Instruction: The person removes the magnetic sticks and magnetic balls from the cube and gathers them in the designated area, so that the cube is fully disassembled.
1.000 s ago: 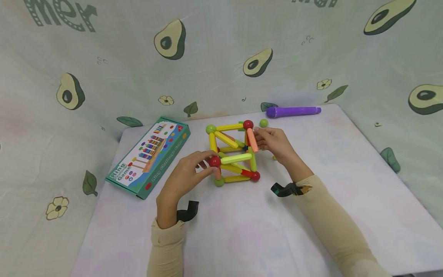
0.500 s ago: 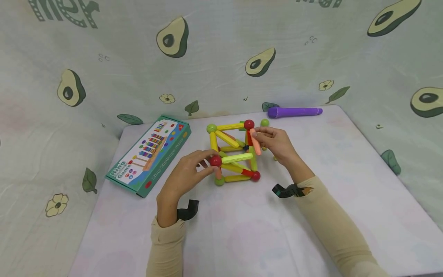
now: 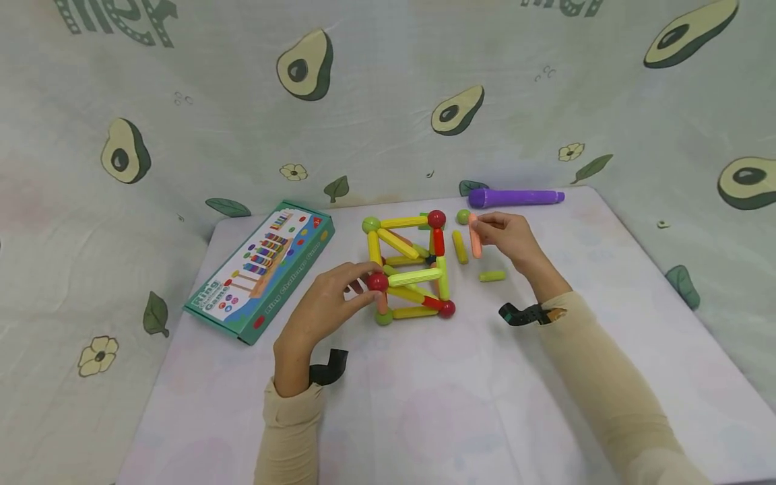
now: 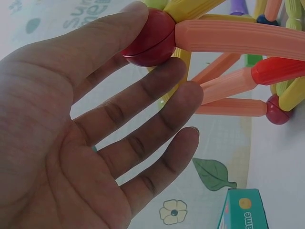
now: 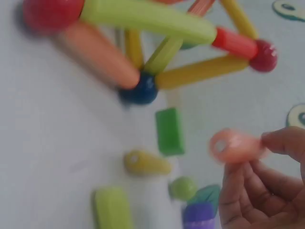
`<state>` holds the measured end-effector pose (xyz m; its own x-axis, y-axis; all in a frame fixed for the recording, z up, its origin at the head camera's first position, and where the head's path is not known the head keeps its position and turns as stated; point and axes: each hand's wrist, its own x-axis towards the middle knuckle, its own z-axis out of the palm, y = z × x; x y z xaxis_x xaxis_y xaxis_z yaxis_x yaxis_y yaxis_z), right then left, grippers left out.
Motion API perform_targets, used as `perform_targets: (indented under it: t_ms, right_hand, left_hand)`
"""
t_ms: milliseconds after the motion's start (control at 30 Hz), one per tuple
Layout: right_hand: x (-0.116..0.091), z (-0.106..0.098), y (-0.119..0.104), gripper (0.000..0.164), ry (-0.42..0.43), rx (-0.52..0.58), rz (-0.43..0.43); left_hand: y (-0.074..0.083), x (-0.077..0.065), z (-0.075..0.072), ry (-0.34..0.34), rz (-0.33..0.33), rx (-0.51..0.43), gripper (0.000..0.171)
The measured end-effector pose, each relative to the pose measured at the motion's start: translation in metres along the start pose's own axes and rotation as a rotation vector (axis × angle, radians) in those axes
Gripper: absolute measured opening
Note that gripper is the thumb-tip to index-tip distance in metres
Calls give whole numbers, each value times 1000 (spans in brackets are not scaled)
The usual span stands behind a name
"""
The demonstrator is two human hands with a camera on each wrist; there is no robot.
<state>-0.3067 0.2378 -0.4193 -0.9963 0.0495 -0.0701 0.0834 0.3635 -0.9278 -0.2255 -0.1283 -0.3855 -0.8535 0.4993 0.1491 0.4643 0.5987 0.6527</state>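
A cube-like frame of magnetic sticks and balls (image 3: 405, 221) stands on the table in the head view. At its near left upper corner, my left hand (image 3: 324, 300) pinches a red ball (image 4: 155, 40) between thumb and index finger; the other fingers are spread in the left wrist view. A pale lime stick (image 3: 415, 276) runs right from that ball. To the right of the frame, my right hand (image 3: 512, 236) holds a salmon magnetic stick (image 3: 475, 237) by thumb and fingertips, apart from the frame. Its silvery end shows in the right wrist view.
Loose near the right hand lie a yellow stick (image 3: 460, 247), a lime stick (image 3: 492, 276) and a green ball (image 3: 463, 216). A green block (image 5: 169, 131) sits behind the frame. A purple microphone-shaped toy (image 3: 515, 197) lies at the back, a game box (image 3: 261, 269) at left.
My right hand has carried the salmon stick from beside the frame's right upper red ball to the right, uncovering the loose yellow and lime sticks. My left hand stays on its red ball.
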Motion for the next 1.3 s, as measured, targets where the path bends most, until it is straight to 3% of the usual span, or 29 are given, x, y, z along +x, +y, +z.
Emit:
perform_targets:
  t_ms: [267, 667, 1033, 1167, 1300]
  right_hand:
    - [21, -1, 22, 46, -43, -249, 69]
    - [42, 8, 31, 44, -62, -470, 80]
    - [40, 12, 35, 40, -67, -506, 77]
    - [28, 9, 28, 36, -32, -508, 11]
    - [6, 6, 11, 30, 20, -480, -115]
  left_hand:
    - [-2, -2, 3, -8, -29, -5, 48]
    - [-4, -2, 4, 4, -35, 0, 49]
    - [-6, 2, 2, 24, 25, -1, 45]
    - [-5, 3, 1, 22, 29, -5, 45]
    - [-5, 3, 1, 23, 30, -13, 46]
